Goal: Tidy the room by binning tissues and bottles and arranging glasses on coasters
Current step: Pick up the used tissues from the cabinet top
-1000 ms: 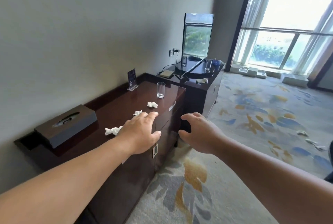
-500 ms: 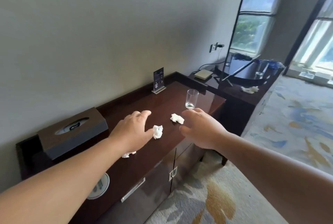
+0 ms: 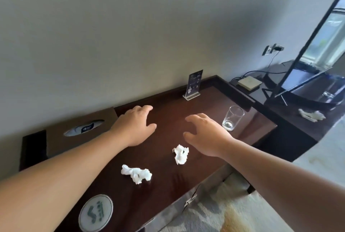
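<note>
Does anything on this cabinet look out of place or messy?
Yes. One crumpled tissue and a second tissue lie loose on the cabinet; a third tissue lies on the TV stand. The glass stands on bare wood, apart from the coaster.

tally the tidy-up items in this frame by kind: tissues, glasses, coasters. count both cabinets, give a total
Crumpled tissues: 3 (two on the near cabinet, one on the TV cabinet)
Drinking glasses: 2 (one on the near cabinet, one small by the TV base)
Coasters: 1
Total: 6
</note>
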The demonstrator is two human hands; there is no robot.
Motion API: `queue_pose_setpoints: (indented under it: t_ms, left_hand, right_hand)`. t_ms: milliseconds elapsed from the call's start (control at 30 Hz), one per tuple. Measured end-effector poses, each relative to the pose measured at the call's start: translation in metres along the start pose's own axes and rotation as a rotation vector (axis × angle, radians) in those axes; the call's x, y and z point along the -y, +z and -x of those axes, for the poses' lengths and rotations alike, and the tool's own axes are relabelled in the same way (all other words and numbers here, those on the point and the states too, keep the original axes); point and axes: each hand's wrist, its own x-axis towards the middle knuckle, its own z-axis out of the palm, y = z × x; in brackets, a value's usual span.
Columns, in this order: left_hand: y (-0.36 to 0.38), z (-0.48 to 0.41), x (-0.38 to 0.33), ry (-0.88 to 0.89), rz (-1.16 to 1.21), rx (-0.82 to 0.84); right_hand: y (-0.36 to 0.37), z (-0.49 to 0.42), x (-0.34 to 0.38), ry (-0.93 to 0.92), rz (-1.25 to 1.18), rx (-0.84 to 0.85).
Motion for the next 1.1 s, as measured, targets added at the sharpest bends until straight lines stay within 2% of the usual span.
queue_pose_setpoints:
  t_ms: [233, 634, 934, 1101]
  left_hand:
    - [0.028, -0.010, 0.008, -0.149, 0.007, 0.067]
    - [0.100, 0.029, -0.020, -0.615, 0.000, 0.211]
    - [0.140, 0.037, -0.003, -0.747, -0.084, 0.321]
    - [0.160, 0.047, -0.004, -0.656, -0.056, 0.236]
  right_hand:
    - [0.016, -0.045, -0.022, -0.101, 0.010, 0.120]
    - [0.036, -0.091, -0.083, -0.352, 0.008, 0.377]
    - [0.055, -0.086, -0.107, -0.326, 0.034, 0.428]
    - [0.061, -0.082, -0.116, -0.291, 0.060, 0.436]
